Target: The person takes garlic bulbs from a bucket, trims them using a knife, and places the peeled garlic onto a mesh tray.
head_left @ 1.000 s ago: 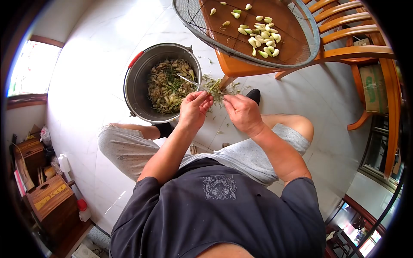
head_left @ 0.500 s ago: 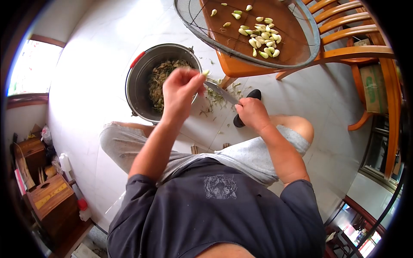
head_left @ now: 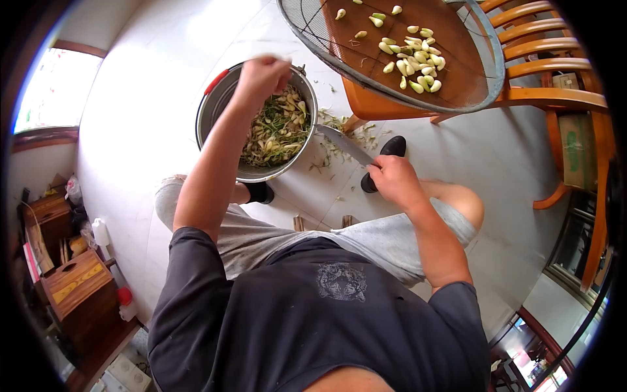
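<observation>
My right hand (head_left: 396,178) is closed round the handle of a kitchen knife (head_left: 349,145), its blade pointing left toward the bucket's rim. My left hand (head_left: 262,78) is raised over the far side of a metal bucket (head_left: 202,124), fingers curled together and partly blurred. A pale smear shows at its fingertips, too blurred to identify. Inside the bucket lies a heap of unpeeled garlic cloves (head_left: 277,134) mixed with green and dry scraps. Peeled garlic cloves (head_left: 418,62) lie in a round mesh sieve (head_left: 493,72) at upper right.
The sieve rests on a wooden chair (head_left: 366,101) with a slatted back. Peel scraps (head_left: 333,153) litter the tiled floor between the bucket and my black shoe (head_left: 393,146). A wooden cabinet (head_left: 78,294) stands at left, and a cardboard box (head_left: 578,153) is at right.
My left hand, which was pinching a pale clove beside the knife tip, has moved up and left over the bucket. The knife stays in my right hand; the view has shifted slightly.
</observation>
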A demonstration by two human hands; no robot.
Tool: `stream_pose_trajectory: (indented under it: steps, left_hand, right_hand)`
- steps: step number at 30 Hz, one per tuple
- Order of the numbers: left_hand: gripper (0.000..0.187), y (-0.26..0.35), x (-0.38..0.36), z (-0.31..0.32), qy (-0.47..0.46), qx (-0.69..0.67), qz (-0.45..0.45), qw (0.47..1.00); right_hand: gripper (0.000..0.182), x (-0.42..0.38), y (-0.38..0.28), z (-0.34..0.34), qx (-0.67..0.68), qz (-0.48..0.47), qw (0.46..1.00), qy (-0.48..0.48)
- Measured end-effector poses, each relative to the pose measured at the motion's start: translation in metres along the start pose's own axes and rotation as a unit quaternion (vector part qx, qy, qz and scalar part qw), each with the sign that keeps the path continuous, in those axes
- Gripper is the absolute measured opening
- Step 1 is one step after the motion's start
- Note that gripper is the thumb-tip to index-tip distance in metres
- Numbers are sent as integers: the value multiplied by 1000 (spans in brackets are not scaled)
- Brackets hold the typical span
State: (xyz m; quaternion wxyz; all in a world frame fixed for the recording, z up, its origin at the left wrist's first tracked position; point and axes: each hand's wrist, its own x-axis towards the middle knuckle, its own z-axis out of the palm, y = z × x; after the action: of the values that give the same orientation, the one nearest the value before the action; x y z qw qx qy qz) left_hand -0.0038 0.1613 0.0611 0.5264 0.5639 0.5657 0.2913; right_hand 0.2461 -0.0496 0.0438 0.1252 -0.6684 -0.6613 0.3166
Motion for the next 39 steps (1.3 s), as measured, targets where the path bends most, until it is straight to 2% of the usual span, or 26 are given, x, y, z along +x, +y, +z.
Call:
stream_pose_trajectory:
  steps: [1,3,4,7,9,10,13,16,20,23,25,27,31,32,34,36,39]
  left_hand:
    - [17,-25,-1,2,-4,23,-42,999]
    - [16,-90,7,14,8,30,-70,997]
    - [15,-115,13,16,-21,43,-113,992]
    - [20,-185,44,36,52,143,-115,982]
    - [24,-186,52,46,82,218,-133,963]
    - [27,-185,59,50,83,208,-184,957]
    - [30,-169,68,60,112,256,-244,929]
    - [45,-172,64,76,175,261,-234,920]
    - [66,-174,56,89,177,318,-206,908]
    - [60,-184,55,87,159,333,-182,911]
    - [40,-189,56,77,136,351,-157,913]
    - [29,-184,50,63,94,336,-114,930]
    - [25,-200,56,47,141,211,-126,959]
    - [20,-210,57,42,141,116,-155,971]
    - [16,-185,32,24,63,-106,-161,979]
    - [12,-144,1,14,8,-322,-153,934]
    - [9,-111,-45,13,-18,-418,-172,892]
  right_hand:
    - [22,0,0,0,19,8,1000,12]
    - [21,1,-2,-2,27,-34,999,20]
    - [20,1,-4,-3,30,-53,998,25]
    - [20,5,-8,-3,56,-13,998,-7]
    - [18,7,-13,-4,60,0,998,-13]
    - [17,9,-14,-4,59,-4,998,-14]
    - [18,15,-17,-6,59,13,997,-39]
    - [21,17,-17,-4,61,25,996,-53]
    - [21,16,-17,-4,66,20,996,-62]
    - [21,15,-14,-4,70,13,996,-49]
    - [21,13,-15,-5,66,16,996,-50]
    - [20,13,-14,-8,55,17,997,-51]
    - [21,11,-12,-9,58,9,998,-23]
    - [21,12,-13,-10,69,6,997,-15]
    - [21,12,-19,-13,87,-2,996,-1]
    - [20,14,-24,-12,103,-15,994,20]
    - [17,13,-40,-14,142,-27,989,42]
